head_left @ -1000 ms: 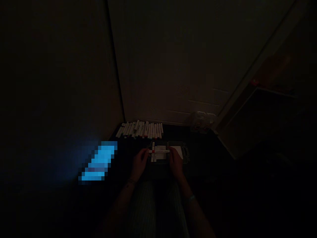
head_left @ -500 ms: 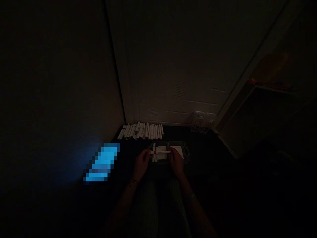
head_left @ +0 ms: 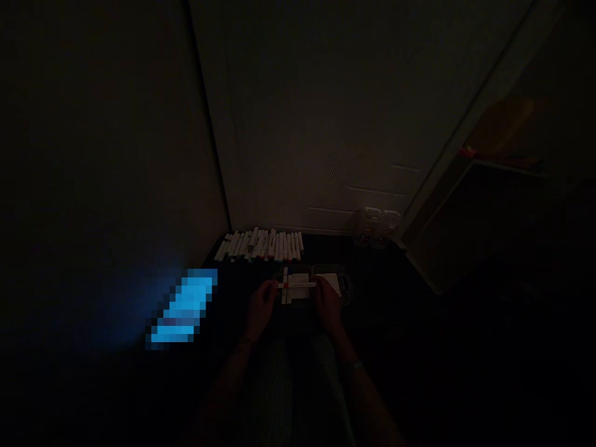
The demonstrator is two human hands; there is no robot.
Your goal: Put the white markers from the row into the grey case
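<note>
Head cam, and it's seriously dark, so take the finer stuff with some salt. The left hand (head_left: 261, 304) looks to be pinching one end of a white marker (head_left: 300, 286) with a red band, and the right hand (head_left: 328, 305) has the other end, so it's lying sideways over an open clear case (head_left: 347, 290) on the dark bench (head_left: 372, 270). Under it, lengthwise in the left half of the case, there's at least one more marker (head_left: 284, 297), plus a white insert (head_left: 302, 277) next to it; can't tell if the held one actually touches either. Biggest risk imo is a fingertip slip: both grips are right at the ends, so if one lets go early the marker could tip, drop crooked and knock the one below out of line. Poor light makes misjudging the case edge pretty easy too, and a wrist catching that rim might shove the whole case. Behind it and off to the left is a tightly packed row of markers (head_left: 265, 246), some looking uneven, so a careless bump with the left hand could set a few rolling. The clear containers (head_left: 376, 230) by the wall are well away from the hands, so less worry there.
</note>
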